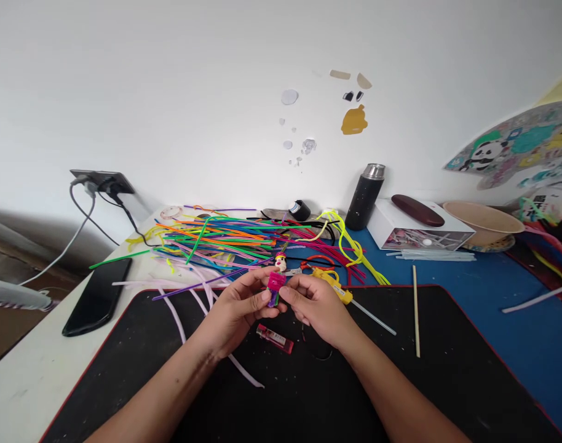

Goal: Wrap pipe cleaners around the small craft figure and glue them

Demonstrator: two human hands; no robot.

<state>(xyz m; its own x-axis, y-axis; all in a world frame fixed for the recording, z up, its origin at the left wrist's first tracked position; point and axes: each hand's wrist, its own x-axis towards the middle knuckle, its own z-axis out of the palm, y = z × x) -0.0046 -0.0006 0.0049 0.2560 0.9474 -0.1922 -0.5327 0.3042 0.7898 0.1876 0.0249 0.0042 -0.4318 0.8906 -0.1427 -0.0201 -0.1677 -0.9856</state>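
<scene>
Both hands meet over the black mat (401, 381), pinching one small craft figure (276, 284). It has a pink fuzzy body, a purple and green lower end, and a pale little head on top. My left hand (239, 307) grips it from the left with fingers curled. My right hand (315, 304) pinches its right side. A red lighter (275, 338) lies on the mat just below the hands. A yellow glue gun (332, 284) lies right behind my right hand.
A heap of coloured pipe cleaners (225, 240) covers the table behind the hands. A black phone (99, 295) lies at left, a black flask (364, 195) and white box (414, 229) at back right. A wooden stick (415, 320) lies on the mat's right.
</scene>
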